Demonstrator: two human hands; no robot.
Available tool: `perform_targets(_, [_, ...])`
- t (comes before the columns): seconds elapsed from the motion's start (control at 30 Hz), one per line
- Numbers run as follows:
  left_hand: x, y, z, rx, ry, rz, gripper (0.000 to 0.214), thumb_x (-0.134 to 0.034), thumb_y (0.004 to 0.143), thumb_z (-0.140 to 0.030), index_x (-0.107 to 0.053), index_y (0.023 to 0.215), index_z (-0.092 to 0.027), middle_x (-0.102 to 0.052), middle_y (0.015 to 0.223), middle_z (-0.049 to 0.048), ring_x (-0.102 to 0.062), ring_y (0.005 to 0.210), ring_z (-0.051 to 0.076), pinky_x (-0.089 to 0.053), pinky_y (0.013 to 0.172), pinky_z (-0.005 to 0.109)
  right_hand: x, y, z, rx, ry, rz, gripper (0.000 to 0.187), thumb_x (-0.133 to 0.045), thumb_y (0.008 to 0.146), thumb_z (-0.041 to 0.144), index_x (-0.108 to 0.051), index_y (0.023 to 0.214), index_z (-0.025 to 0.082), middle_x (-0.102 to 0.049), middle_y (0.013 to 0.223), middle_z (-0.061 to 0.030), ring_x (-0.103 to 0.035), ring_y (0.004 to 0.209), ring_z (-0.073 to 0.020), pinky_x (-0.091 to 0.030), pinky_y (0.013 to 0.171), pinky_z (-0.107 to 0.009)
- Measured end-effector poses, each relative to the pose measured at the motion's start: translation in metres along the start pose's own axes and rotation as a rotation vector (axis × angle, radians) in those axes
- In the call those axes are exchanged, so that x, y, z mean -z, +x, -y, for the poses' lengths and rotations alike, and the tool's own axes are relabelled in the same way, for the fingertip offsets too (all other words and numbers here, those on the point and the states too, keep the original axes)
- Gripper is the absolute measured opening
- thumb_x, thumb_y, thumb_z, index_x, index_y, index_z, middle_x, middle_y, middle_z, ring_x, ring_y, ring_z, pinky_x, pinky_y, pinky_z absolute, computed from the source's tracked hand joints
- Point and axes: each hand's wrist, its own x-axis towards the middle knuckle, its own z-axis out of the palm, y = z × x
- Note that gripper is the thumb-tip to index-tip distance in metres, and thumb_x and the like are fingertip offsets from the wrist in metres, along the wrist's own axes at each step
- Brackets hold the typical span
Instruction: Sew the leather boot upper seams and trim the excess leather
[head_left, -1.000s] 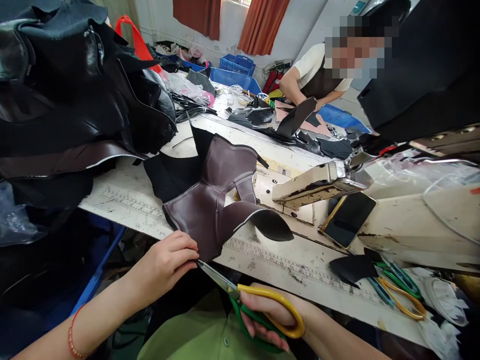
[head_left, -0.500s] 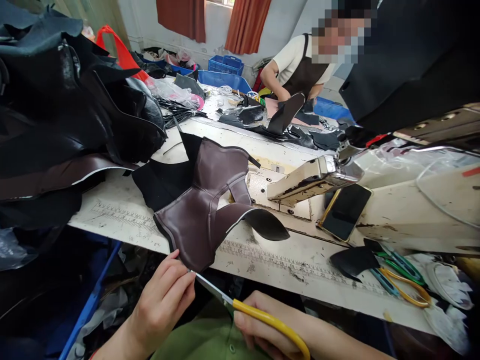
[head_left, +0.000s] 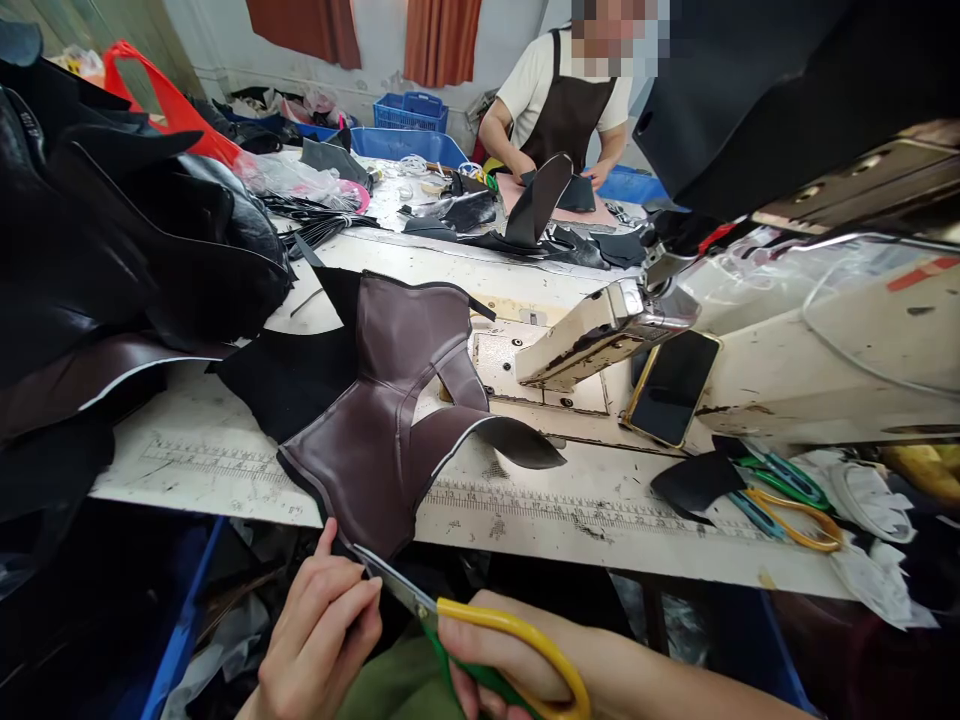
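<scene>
A brown leather boot upper (head_left: 390, 400) lies on the worn white table (head_left: 570, 505), its lower edge hanging over the front. My right hand (head_left: 510, 660) grips yellow and green scissors (head_left: 465, 625), their blades meeting the leather's lower edge. My left hand (head_left: 322, 630) is just left of the blades below the table edge, fingers curled with the thumb up, touching the blade tip area. Whether it pinches a thread or the leather edge is not visible.
A heap of black and brown leather pieces (head_left: 112, 260) fills the left. A sewing machine (head_left: 750, 330) with a phone (head_left: 671, 385) against it stands right. Spare scissors (head_left: 787, 495) and a black scrap (head_left: 694, 480) lie nearby. A person (head_left: 562, 100) works at the far table with blue bins (head_left: 409, 110).
The view has tilted and shifted, so everything sits higher and further left. My left hand has dropped from the leather's edge to below the table edge beside the scissor blades.
</scene>
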Motion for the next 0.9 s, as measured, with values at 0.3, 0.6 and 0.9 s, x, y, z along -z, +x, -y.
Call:
perform_targets(0.3, [0.01, 0.006, 0.0, 0.01, -0.092, 0.059, 0.029, -0.06, 0.075, 0.015, -0.063, 0.096, -0.005, -0.056, 0.095, 0.0084, -0.055, 0.091, 0.018, -0.043, 0.105, 0.071, -0.006, 0.023, -0.02, 0.078, 0.186, 0.075, 0.083, -0.039, 0.066, 0.094, -0.057, 0.058, 0.014, -0.041, 0.04, 0.0033, -0.033, 0.03, -0.0054, -0.02, 0.027, -0.018])
perform_targets(0.6, [0.015, 0.012, -0.002, 0.011, -0.141, 0.12, 0.029, -0.058, 0.074, 0.015, -0.061, 0.093, -0.008, -0.055, 0.087, 0.0061, -0.053, 0.085, 0.016, -0.045, 0.105, 0.067, -0.018, 0.048, -0.028, 0.151, 0.287, 0.09, 0.085, -0.037, 0.065, 0.095, -0.057, 0.056, 0.014, -0.041, 0.042, 0.0023, -0.036, 0.036, -0.0054, -0.021, 0.035, -0.019])
perform_targets(0.9, [0.037, 0.029, 0.005, 0.219, -0.164, 0.393, 0.02, -0.047, 0.091, -0.003, -0.057, 0.096, -0.019, -0.061, 0.094, 0.0049, -0.059, 0.086, 0.014, -0.055, 0.077, 0.027, -0.021, 0.047, -0.032, 0.268, 0.079, -0.074, 0.08, -0.03, 0.085, 0.084, -0.058, 0.061, 0.013, -0.045, 0.049, 0.0006, -0.042, 0.047, -0.0075, -0.031, 0.048, -0.02])
